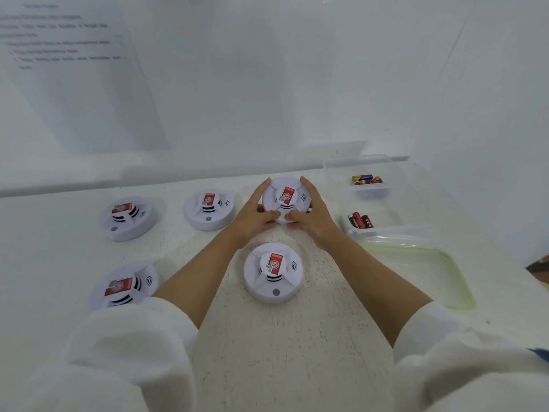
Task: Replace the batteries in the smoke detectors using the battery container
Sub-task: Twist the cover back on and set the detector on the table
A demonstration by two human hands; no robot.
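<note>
We stretch both bare forearms (202,278) forward. Our left hand (254,217) and right hand (313,217) clasp one smoke detector (286,193) from either side, fingers curled round its rim, thumbs close together at its near edge.

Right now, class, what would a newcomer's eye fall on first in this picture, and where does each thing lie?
The left hand and right hand grip a white, red-labelled smoke detector at the far middle of the table. The nearest detector lies between the forearms, with three others to the left. At the right, clear containers hold coloured batteries.
</note>
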